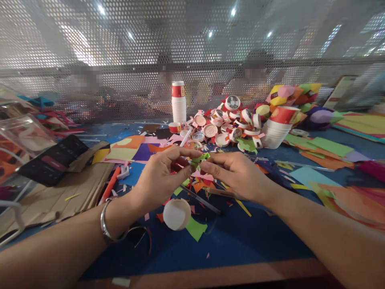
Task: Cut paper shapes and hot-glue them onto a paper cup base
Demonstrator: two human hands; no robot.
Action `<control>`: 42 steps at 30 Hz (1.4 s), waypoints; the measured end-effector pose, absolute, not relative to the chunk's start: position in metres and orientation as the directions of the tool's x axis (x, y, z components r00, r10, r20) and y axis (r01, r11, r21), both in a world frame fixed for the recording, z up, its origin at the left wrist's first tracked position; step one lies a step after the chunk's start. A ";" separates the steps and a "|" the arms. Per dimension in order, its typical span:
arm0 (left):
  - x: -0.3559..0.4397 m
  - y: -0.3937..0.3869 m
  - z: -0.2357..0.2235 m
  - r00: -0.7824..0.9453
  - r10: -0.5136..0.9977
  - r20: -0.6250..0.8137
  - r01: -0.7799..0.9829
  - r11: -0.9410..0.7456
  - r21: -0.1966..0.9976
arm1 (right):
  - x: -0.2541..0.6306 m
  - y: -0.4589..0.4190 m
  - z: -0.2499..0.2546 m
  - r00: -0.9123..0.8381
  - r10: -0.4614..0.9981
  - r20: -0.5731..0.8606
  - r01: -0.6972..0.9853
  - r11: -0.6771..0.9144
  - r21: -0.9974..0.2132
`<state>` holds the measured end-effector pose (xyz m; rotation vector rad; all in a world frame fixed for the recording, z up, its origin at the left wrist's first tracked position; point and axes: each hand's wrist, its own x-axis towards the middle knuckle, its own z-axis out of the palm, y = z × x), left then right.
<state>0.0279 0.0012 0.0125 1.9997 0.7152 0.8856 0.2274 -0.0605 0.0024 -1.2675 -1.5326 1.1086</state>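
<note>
A small piece of green paper [199,159] is pinched between my two hands, above the scraps at the middle of the table. My left hand [165,170] grips its left side with thumb and fingertips, a metal bangle round the wrist. On the other side, my right hand [233,170] has thumb and forefinger closed on it. Below the hands a white paper cup piece [177,214] shows its round face. Next to it lies a larger green paper scrap [196,228]. A thin strip-like tool [204,200] lies just under my hands, partly hidden.
Behind my hands spreads a heap of cut cup pieces [210,131]. A cup stack [179,104] stands upright; another [278,127] leans at right. Coloured paper sheets [315,176] lie right, cardboard [75,192] and a dark-screened phone or calculator [52,160] left. A perforated metal screen [135,48] rises behind.
</note>
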 end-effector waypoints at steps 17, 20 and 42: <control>0.029 0.001 0.014 0.586 0.745 0.319 0.161 -0.493 0.855 | 0.230 -0.058 0.002 -0.168 0.953 0.251 0.435 0.300 -0.849; 0.029 0.000 0.015 0.585 0.749 0.312 0.161 -0.485 0.860 | 0.229 -0.057 0.003 -0.169 0.947 0.273 0.453 0.321 -0.832; 0.018 0.030 0.012 0.658 0.751 0.051 0.326 -0.345 0.880 | 0.246 -0.053 0.007 -0.063 0.950 0.307 0.421 0.304 -0.855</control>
